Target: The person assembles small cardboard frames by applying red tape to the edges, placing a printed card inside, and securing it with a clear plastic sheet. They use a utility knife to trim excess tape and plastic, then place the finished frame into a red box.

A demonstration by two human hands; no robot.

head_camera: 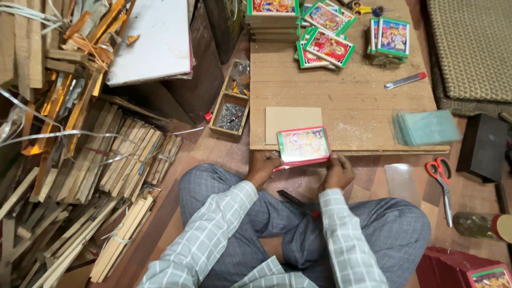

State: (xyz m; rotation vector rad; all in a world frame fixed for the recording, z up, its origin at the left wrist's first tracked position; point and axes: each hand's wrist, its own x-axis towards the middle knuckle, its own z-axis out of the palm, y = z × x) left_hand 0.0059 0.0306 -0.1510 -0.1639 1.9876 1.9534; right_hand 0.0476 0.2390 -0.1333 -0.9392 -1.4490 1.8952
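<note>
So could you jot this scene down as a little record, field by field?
Left hand: grips the left end of a framed picture's near edge
Right hand: grips the right end
Framed picture: red-bordered, colourful, at the near edge of the wooden board
Beside it: plain backing board, stack of glass panes
Floor, right: red-handled scissors
Floor, left: bundles of wooden strips, box of nails

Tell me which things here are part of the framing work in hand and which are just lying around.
In hand:
left hand and right hand, both on the framed picture
backing board beside it
low wooden worktable

Lying about:
red scissors
glass panes
tray of nails
bundled wood strips
finished frames
utility knife
</note>
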